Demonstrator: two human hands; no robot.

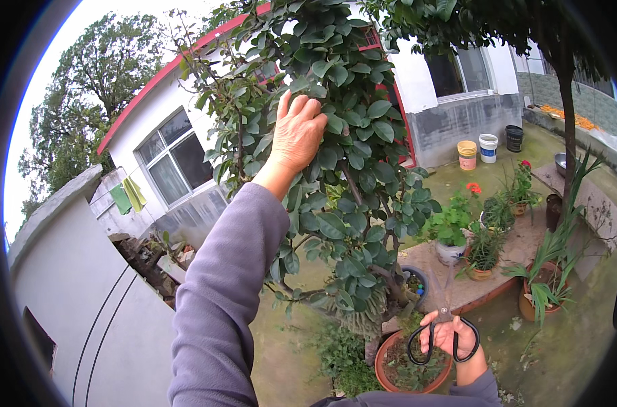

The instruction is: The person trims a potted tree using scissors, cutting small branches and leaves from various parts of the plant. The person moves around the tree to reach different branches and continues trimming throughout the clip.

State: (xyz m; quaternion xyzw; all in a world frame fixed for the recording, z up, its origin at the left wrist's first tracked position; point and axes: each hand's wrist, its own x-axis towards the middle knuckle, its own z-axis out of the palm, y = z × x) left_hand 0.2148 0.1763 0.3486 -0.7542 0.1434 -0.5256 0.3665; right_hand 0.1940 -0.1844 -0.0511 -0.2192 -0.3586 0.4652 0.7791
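My left hand (299, 129) is raised into the foliage of a leafy tree (334, 224) with broad dark green leaves. Its fingers curl in among the leaves, and the fingertips are hidden, so whether they pinch a leaf or twig cannot be told. Lower down at the right, my right hand (443, 333) holds black-handled scissors (444, 314). Their metal blades point upward and are spread apart. The scissors are in front of a low slab, away from the leaves that my left hand touches.
Below my right hand sits a round terracotta-coloured planter (384, 374). Potted flowers (448, 224) stand on a low stone slab (522, 249), with a spiky-leaved potted plant (542, 295) beside it. A grey wall (94, 305) rises at the left. Several buckets (488, 148) stand by the house.
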